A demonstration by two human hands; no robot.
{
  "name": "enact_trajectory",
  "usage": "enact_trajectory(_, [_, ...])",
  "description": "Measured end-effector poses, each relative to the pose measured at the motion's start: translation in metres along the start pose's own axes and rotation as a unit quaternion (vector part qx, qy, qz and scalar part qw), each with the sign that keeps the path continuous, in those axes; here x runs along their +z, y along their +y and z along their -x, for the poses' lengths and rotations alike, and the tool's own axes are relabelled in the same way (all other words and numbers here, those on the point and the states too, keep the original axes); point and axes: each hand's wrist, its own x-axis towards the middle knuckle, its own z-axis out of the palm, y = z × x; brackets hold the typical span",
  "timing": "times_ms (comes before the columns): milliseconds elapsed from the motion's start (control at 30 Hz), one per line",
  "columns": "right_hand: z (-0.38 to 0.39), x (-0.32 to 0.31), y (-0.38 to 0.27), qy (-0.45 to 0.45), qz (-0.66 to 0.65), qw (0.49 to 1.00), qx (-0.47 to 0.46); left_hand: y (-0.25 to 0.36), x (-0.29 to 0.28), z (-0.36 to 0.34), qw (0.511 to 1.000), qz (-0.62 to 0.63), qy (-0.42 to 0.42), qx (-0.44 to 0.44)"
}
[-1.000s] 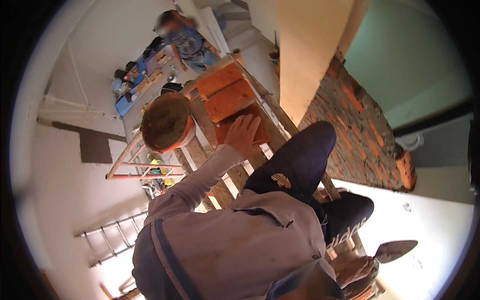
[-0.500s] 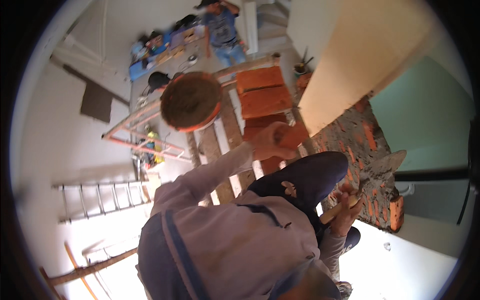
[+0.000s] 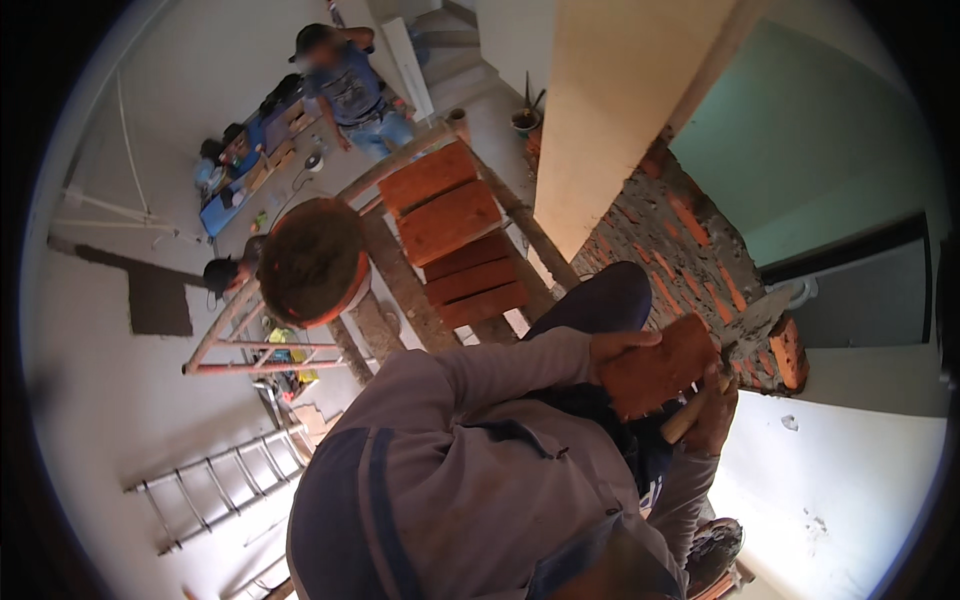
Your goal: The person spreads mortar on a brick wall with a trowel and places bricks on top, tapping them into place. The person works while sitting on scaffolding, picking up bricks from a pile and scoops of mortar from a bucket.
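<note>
A reddish brick is gripped in my left hand, held over my lap close to my right hand. My right hand is closed round the wooden handle of a trowel, whose mortar-smeared blade points up and away over the brickwork. Beside my knee rises a wall of bricks and grey mortar, with a single orange brick at its near end. Several more bricks lie on the scaffold planks ahead, left of my knee.
A round tub of mortar stands on the scaffold planks. Pink metal framing edges the scaffold's left side. A person in a blue shirt is on the floor beyond; another's dark cap shows below. A ladder is at lower left.
My left hand has lifted a brick from the planks and brought it right, over my lap beside my right hand. The whole view has turned; my right hand keeps the trowel.
</note>
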Motion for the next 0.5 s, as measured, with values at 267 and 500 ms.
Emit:
enact_trajectory(267, [-0.004,-0.080,0.045,0.096,-0.056,0.993,-0.030,-0.015,-0.007,-0.070,0.896,-0.402,0.186,0.039])
enact_trajectory(500, [-0.013,-0.058,0.046,0.166,-0.081,0.975,-0.122,-0.019,0.047,-0.066,0.590,-0.769,0.210,0.128])
